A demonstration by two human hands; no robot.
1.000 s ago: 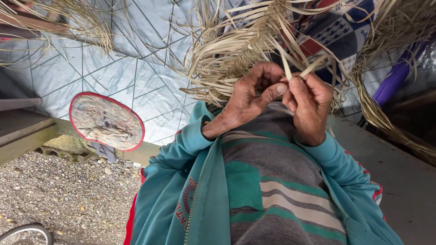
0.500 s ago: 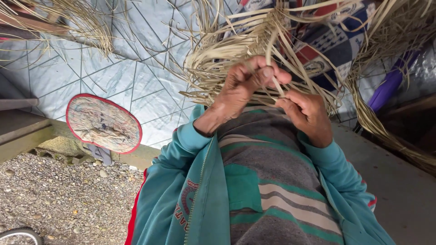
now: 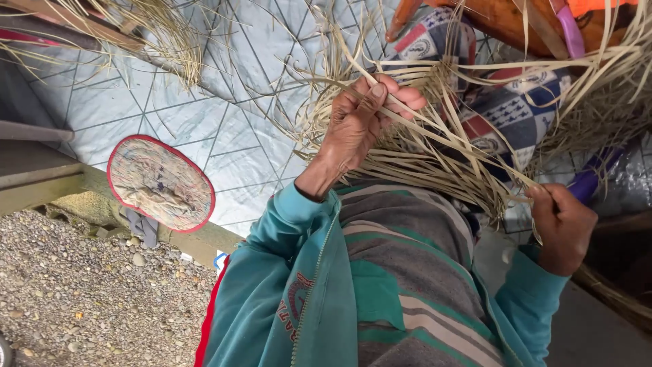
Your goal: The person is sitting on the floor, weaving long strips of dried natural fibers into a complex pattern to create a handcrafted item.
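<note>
Half-woven mat of pale dried leaf strips up in front of the chest, loose ends sticking out every which way. Gripping a bunch of those strands with the left hand near the middle of the view, fingers curled and pressed together, thumb laid flat on top. Pinching the end of one long flat strip with the right hand, down low at the right and well apart from the left, thumb and fingertips closed tight on it, strip stretched straight between the two hands.

Behind the weave, a patchwork cloth in blue, red and white, plus a purple something just beside the right hand, can't tell what. Wearing a teal zip jacket open over a grey and green striped shirt. Off to the left, an oval faded cushion with red trim lying on a pale sheet with a diamond line pattern, grey gravel below that.
</note>
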